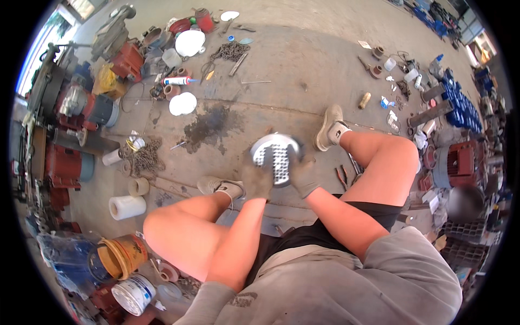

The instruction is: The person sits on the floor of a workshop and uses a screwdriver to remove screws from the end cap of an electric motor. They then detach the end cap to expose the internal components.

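Between my legs, just above the floor, I hold a round white-rimmed cover (278,143) with a checkered grid of dark holes across its middle. It is smeared by motion, so its exact kind is hard to tell. My gloved left hand (258,180) is closed on its left edge. Opposite it, my gloved right hand (303,174) grips the right edge. Both sets of fingertips are partly blurred. Red-handled pliers (342,176) lie on the floor to the right of my right hand, beside my right leg.
Electric motors stand at left (67,165) and right (460,164). A dark wet stain (212,127) marks the concrete ahead. White lids (183,103), a sealant tube (179,80) and chains (230,51) lie farther off. Near my left knee are a white roll (128,207) and buckets (133,294).
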The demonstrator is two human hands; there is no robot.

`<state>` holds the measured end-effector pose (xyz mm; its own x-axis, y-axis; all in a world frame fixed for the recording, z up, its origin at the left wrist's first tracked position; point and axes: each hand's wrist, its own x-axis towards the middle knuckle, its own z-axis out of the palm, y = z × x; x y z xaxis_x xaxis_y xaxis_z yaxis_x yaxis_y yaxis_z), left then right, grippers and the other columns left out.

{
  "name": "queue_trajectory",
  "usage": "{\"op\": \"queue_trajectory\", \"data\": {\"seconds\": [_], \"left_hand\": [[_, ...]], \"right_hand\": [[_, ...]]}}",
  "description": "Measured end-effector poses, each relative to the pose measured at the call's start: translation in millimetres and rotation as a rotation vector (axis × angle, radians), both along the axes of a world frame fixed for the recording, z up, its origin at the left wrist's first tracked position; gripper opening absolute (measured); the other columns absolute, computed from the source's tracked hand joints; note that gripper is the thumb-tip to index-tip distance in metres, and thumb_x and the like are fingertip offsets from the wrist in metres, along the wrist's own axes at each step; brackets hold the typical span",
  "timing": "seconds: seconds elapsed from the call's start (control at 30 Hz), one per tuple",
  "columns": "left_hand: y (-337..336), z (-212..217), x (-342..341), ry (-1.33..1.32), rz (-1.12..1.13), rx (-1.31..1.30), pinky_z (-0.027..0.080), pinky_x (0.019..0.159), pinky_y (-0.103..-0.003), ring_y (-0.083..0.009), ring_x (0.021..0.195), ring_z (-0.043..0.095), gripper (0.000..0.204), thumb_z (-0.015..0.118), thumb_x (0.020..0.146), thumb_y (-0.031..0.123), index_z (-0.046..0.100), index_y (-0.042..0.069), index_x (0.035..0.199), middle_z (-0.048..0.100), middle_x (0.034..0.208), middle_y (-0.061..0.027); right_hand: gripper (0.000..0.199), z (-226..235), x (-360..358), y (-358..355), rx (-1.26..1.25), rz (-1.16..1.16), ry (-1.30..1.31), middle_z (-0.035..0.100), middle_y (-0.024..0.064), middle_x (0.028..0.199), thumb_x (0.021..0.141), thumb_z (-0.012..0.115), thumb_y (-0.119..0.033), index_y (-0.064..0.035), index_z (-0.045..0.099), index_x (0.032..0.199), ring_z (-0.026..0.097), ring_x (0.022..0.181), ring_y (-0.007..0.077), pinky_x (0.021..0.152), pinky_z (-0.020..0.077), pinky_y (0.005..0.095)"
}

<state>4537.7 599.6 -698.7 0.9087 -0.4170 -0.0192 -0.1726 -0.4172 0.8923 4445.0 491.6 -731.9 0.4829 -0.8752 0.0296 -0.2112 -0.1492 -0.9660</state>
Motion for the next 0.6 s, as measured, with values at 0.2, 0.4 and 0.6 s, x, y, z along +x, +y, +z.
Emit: {"op": "queue_trajectory", "data": {"seconds": [0.2,0.4,0.6], "left_hand": [[-106,20,54,0.018,-0.417,0.194,0.057,0.103,-0.049,-0.0418,0.119,0.073,0.061,0.069,0.101,0.055,0.068,0.007,0.139,0.076,0.127,-0.0251],[-179,30,76,-0.164,-0.651,0.349,0.059,0.099,-0.048,-0.0399,0.114,0.075,0.056,0.059,0.106,0.06,0.077,0.013,0.131,0.078,0.125,-0.0192],[-164,27,126,-0.162,-0.468,0.261,0.059,0.095,-0.048,-0.0396,0.108,0.076,0.051,0.059,0.107,0.056,0.079,0.011,0.12,0.079,0.118,-0.019]], "right_hand": [[0.048,0,-7,-40,0.064,-0.342,0.018,0.059,0.0279,0.14,0.112,0.061,-0.025,0.0048,0.052,0.148,0.058,0.129,0.0412,0.114,0.0452,0.0471],[0.062,-1,-24,-51,-0.482,-0.199,0.373,0.053,0.0328,0.145,0.103,0.07,-0.021,0.0061,0.045,0.152,0.051,0.136,0.0481,0.118,0.0385,0.0551],[0.031,25,31,-74,-0.834,0.143,0.159,0.073,0.011,0.136,0.088,0.076,-0.013,-0.0126,0.081,0.119,0.052,0.144,0.0478,0.121,0.0405,0.0581]]}}
